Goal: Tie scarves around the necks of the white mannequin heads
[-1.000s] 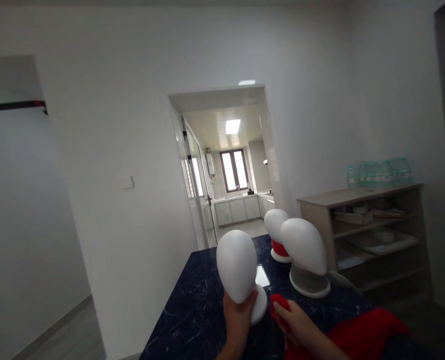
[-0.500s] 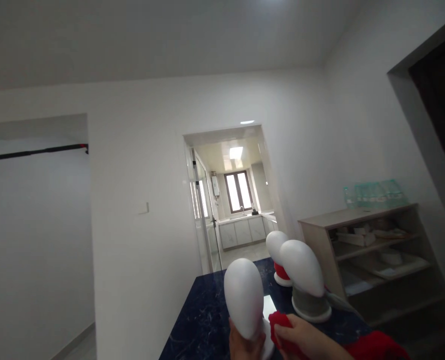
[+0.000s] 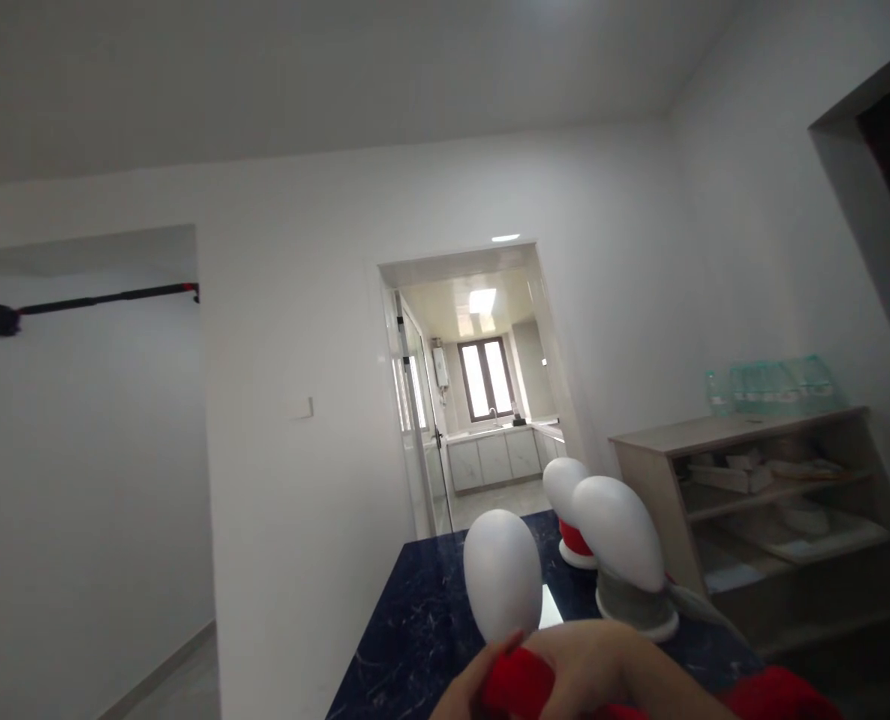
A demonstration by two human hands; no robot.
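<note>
A white mannequin head stands at the near side of the dark blue table, its neck hidden behind my hands. My right hand reaches across in front of it, fingers closed on a bunched red cloth. At the cloth's left side is my left hand, fingers bent against it and cut off by the lower edge. More red fabric lies beyond my right forearm; whether it is the same piece I cannot tell. Two other white heads stand behind: the nearer has grey fabric round its neck, the farther red.
The blue marbled table stretches away from me. A light flat rectangle lies behind the nearest head. To the right stands an open shelf unit with clear bottles on top. A doorway leads to a kitchen.
My right hand has moved left with the red cloth, to the front of the nearest head's neck. My left hand has come off the neck onto the cloth. The view has shifted slightly left.
</note>
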